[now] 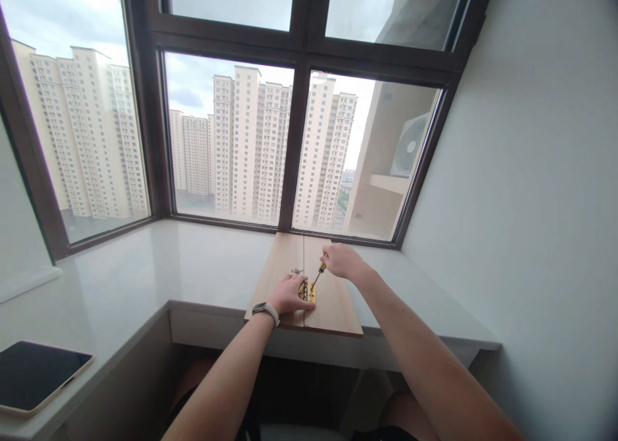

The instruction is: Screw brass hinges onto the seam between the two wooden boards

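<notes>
Two light wooden boards [333, 312] lie side by side, with a narrow seam between them. A brass-coloured hinge [311, 293] sits across the seam, partly covered by my left hand [287, 294]. That hand's thumb and fingers hold the hinge down from its left and near sides. My right hand [340, 261] is closed around the handle of a screwdriver [318, 273], which slants down to the left. Its tip meets the hinge's right leaf; whether a screw is under it is too small to tell. Small metal pieces, perhaps screws [296, 272], lie just beyond my left fingers.
The boards rest on a white windowsill counter [207, 267], reaching slightly past its front edge. A dark-screened tablet [41, 373] lies at the left. Brown window frames [302, 67] rise behind, and a white wall [521, 170] stands at the right.
</notes>
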Available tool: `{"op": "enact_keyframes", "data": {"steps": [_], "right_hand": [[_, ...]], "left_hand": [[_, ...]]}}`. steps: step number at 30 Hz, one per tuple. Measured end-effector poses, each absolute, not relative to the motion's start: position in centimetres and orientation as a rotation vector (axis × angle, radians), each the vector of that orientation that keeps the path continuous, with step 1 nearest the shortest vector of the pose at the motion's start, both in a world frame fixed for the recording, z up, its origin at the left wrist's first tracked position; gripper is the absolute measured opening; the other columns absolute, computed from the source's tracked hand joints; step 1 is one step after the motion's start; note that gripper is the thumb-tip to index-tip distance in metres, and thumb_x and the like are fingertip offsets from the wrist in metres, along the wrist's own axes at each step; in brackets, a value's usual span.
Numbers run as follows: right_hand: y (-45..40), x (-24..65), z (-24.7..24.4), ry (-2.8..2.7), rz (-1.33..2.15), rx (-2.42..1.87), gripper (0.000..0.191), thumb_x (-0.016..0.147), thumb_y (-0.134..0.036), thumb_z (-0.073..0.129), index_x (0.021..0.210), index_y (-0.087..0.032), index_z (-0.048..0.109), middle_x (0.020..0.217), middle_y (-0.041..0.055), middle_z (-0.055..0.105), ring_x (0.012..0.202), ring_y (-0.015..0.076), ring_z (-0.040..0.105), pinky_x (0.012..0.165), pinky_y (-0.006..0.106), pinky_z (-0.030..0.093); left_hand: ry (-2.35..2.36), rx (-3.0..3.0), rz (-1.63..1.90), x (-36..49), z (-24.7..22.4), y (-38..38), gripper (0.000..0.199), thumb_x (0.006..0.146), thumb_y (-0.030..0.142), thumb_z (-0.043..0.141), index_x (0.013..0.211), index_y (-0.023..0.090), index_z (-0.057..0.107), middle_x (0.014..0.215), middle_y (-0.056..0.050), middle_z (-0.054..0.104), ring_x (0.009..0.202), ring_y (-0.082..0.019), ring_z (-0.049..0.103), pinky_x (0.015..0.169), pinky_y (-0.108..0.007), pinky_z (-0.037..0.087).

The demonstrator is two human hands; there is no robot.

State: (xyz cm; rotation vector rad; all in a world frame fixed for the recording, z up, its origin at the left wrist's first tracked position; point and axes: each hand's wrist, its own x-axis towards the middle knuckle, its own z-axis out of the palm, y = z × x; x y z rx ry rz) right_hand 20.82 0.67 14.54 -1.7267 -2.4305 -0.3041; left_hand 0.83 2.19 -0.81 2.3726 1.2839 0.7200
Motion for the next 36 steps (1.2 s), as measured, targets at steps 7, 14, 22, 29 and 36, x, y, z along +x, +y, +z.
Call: {"op": "enact_keyframes", "data": {"steps": [7,14,22,29,36], "right_hand": [[0.5,21.0,14.2,-2.490,-0.155,-1.398,0.019,0.091,-0.007,0.061,0.104,-0.019,0.067,0.109,0.0065,0.068,0.098,0.0167,0.063,0.082,0.024,0.041],[0.7,21.3,14.6,-2.531,-0.181,-1.470,0.016,0.089,-0.007,0.063,0.098,-0.019,0.067,0.103,0.0051,0.069,0.093,0.0165,0.062,0.077,0.024,0.038],[0.9,21.6,14.6,-2.515,-0.203,-1.552,0.009,0.093,-0.013,0.063,0.097,-0.019,0.067,0.104,0.0063,0.072,0.096,0.0176,0.064,0.079,0.024,0.038],[0.8,20.7,14.3,-2.475,-0.293,-1.635,0.008,0.094,-0.017,0.060,0.092,-0.019,0.067,0.103,0.0093,0.072,0.093,0.0198,0.064,0.074,0.026,0.038],[0.3,20.4,14.0,-2.464,-0.284,-1.593,0.010,0.097,-0.020,0.057,0.097,-0.018,0.067,0.104,0.0099,0.069,0.090,0.0195,0.064,0.073,0.027,0.039]], "left_hand": [[1.291,2.368,0.699,0.9,-0.4,2.0,0.095,0.064,0.068,0.080,0.144,0.026,0.052,0.141,-0.009,0.059,0.136,-0.036,0.045,0.115,-0.044,0.039],[1.300,2.353,0.699,0.9,-0.4,1.9,0.092,0.063,0.066,0.081,0.142,0.028,0.053,0.141,-0.007,0.060,0.136,-0.036,0.045,0.115,-0.044,0.037],[1.294,2.360,0.719,0.9,-0.6,2.1,0.093,0.062,0.065,0.082,0.142,0.027,0.054,0.139,-0.008,0.061,0.135,-0.036,0.046,0.114,-0.043,0.039],[1.296,2.356,0.721,0.9,-0.7,2.2,0.092,0.062,0.066,0.082,0.141,0.029,0.054,0.139,-0.008,0.061,0.135,-0.036,0.046,0.114,-0.044,0.039],[1.289,2.357,0.715,0.9,-0.7,2.2,0.094,0.063,0.068,0.080,0.143,0.027,0.053,0.140,-0.008,0.060,0.136,-0.036,0.045,0.114,-0.043,0.039]]}}
